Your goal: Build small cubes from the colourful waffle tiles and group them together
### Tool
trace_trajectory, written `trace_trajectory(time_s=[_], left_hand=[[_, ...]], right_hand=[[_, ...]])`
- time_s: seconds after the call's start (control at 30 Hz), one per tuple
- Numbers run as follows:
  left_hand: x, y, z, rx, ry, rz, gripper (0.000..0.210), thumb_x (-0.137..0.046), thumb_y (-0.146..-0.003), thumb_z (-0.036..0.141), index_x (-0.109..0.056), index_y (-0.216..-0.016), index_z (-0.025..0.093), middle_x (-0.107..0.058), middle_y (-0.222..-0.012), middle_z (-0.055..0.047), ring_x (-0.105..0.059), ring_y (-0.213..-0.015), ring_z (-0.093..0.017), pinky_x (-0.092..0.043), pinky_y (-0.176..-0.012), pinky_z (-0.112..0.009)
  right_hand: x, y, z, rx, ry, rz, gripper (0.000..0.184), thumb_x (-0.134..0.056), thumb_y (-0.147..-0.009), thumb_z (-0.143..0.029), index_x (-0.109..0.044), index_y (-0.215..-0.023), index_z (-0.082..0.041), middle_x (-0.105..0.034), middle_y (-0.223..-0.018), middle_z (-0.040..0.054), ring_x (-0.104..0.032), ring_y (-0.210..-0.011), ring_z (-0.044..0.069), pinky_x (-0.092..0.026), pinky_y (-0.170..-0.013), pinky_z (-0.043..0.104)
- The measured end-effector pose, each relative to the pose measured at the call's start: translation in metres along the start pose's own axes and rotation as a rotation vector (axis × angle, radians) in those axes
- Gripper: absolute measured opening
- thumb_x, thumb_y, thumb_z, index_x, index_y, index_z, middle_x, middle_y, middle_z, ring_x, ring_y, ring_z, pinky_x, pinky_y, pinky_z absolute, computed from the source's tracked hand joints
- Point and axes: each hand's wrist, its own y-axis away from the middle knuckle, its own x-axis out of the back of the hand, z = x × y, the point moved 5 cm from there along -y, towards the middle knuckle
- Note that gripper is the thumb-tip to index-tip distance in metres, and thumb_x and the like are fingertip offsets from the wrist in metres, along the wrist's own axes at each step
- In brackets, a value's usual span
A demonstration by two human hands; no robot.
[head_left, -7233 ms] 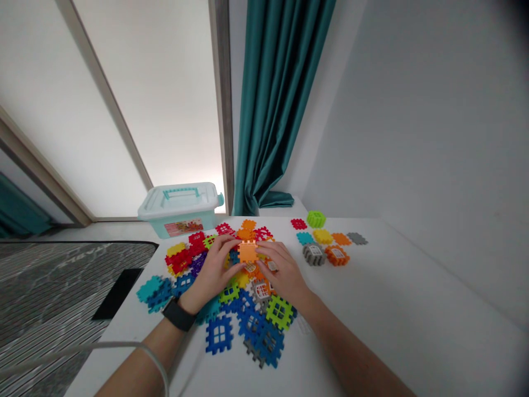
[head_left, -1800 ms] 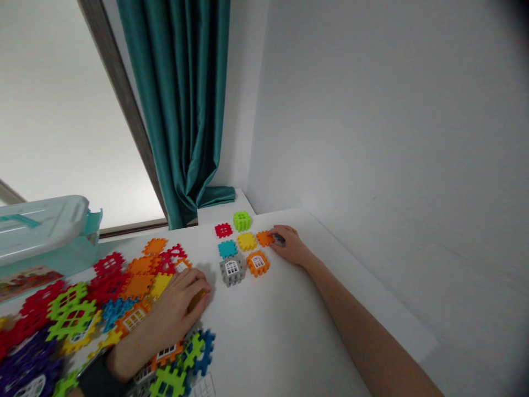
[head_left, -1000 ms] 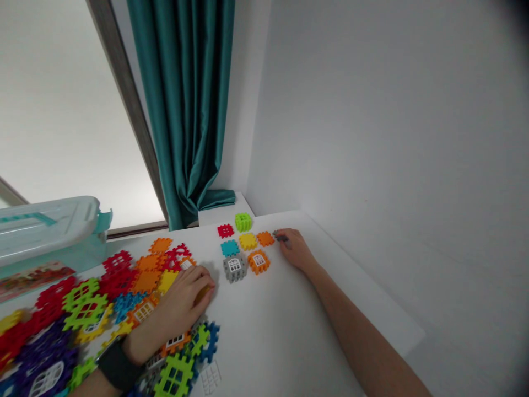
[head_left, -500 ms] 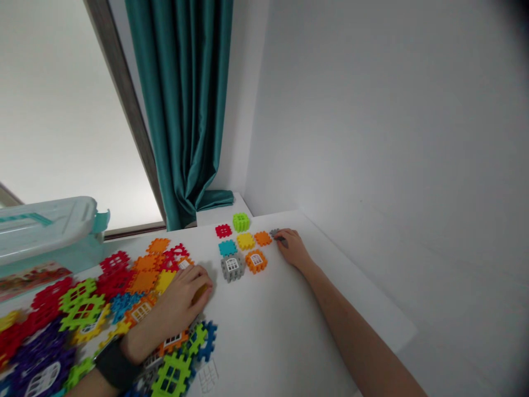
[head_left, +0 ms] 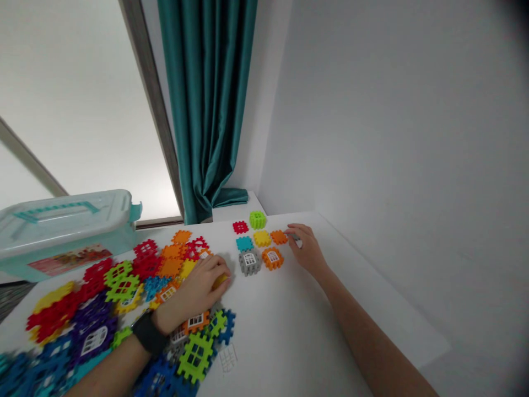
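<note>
My left hand (head_left: pixel 201 282), a dark watch on its wrist, is over the right edge of the pile of notched plastic building tiles. Its fingers are closed around a yellow tile (head_left: pixel 220 280), mostly hidden by the hand. At the right end of a small group of tiles, my right hand (head_left: pixel 308 249) has its fingers around a grey tile (head_left: pixel 295 236), which shows only in part. Just left of it lies an orange tile (head_left: pixel 278 237), then a yellow tile (head_left: pixel 262 238). Nearer me are an orange window tile (head_left: pixel 273 258) and a grey window tile (head_left: pixel 249 262).
Behind these are a green stack of tiles (head_left: pixel 258 220), a red tile (head_left: pixel 240 227) and a turquoise tile (head_left: pixel 244 243). A lidded pale turquoise box (head_left: pixel 78 242) stands at the left. The wall (head_left: pixel 384 165) borders the white table (head_left: pixel 285 325) on the right.
The view has turned left, so everything appears further right and more of the box and pile shows. My right fingers have shifted slightly around the grey tile. My left hand still holds the yellow tile.
</note>
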Motion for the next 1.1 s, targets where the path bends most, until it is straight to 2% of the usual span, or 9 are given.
trace_trajectory(time_s=[0.07,0.3,0.47,0.73,0.83,0.97,1.1], left_hand=[[0.006,-0.001,-0.001,-0.004,-0.007,0.017,0.015,-0.054,-0.095,0.027,-0.067,-0.098,0.020,-0.065,-0.108,-0.009,-0.060,-0.104,-0.024,-0.050,-0.093,-0.039],[0.032,0.009,-0.004,0.000,-0.087,-0.037,0.015,-0.054,-0.096,0.028,-0.067,-0.100,0.020,-0.065,-0.108,-0.008,-0.060,-0.105,-0.025,-0.048,-0.096,-0.042],[0.054,0.036,-0.009,0.033,-0.146,-0.034,0.015,-0.053,-0.095,0.024,-0.067,-0.101,0.021,-0.066,-0.109,-0.008,-0.058,-0.107,-0.025,-0.047,-0.097,-0.042],[0.071,0.081,-0.022,0.134,-0.248,0.030,0.016,-0.056,-0.093,0.024,-0.066,-0.105,0.022,-0.067,-0.109,-0.008,-0.059,-0.102,-0.026,-0.046,-0.095,-0.046],[0.073,0.094,-0.029,0.173,-0.269,0.066,0.015,-0.056,-0.094,0.025,-0.066,-0.104,0.022,-0.067,-0.110,-0.008,-0.059,-0.102,-0.026,-0.044,-0.095,-0.047],[0.076,0.107,-0.038,0.229,-0.278,0.102,0.012,-0.056,-0.094,0.024,-0.067,-0.099,0.021,-0.067,-0.105,-0.007,-0.059,-0.101,-0.026,-0.044,-0.093,-0.046],[0.079,0.115,-0.043,0.258,-0.290,0.095,0.014,-0.062,-0.092,0.028,-0.067,-0.102,0.021,-0.064,-0.104,-0.007,-0.058,-0.102,-0.028,-0.045,-0.091,-0.045]], right_hand=[[0.000,0.001,-0.025,0.068,-0.029,0.022,0.020,-0.053,-0.090,-0.022,-0.071,-0.099,-0.023,-0.068,-0.118,0.0121,-0.057,-0.118,0.030,-0.044,-0.107,0.053],[-0.017,0.010,-0.118,0.258,-0.068,0.017,0.020,-0.053,-0.090,-0.018,-0.069,-0.099,-0.025,-0.068,-0.116,0.0094,-0.058,-0.117,0.028,-0.043,-0.107,0.051],[-0.042,0.017,-0.164,0.328,-0.109,-0.114,0.022,-0.052,-0.091,-0.017,-0.070,-0.100,-0.026,-0.070,-0.114,0.0079,-0.058,-0.117,0.027,-0.039,-0.109,0.051],[-0.083,0.019,-0.225,0.442,-0.120,-0.371,0.019,-0.052,-0.094,-0.016,-0.068,-0.102,-0.024,-0.070,-0.107,0.0070,-0.058,-0.106,0.025,-0.041,-0.100,0.045],[-0.098,0.022,-0.245,0.464,-0.143,-0.423,0.018,-0.053,-0.093,-0.015,-0.067,-0.101,-0.024,-0.070,-0.103,0.0060,-0.058,-0.104,0.024,-0.041,-0.100,0.045],[-0.114,0.032,-0.258,0.444,-0.151,-0.432,0.018,-0.054,-0.094,-0.015,-0.067,-0.101,-0.024,-0.071,-0.099,0.0058,-0.059,-0.101,0.025,-0.042,-0.098,0.046],[-0.121,0.048,-0.257,0.422,-0.140,-0.460,0.020,-0.052,-0.096,-0.016,-0.067,-0.106,-0.024,-0.071,-0.103,0.0067,-0.059,-0.103,0.025,-0.044,-0.096,0.046]])
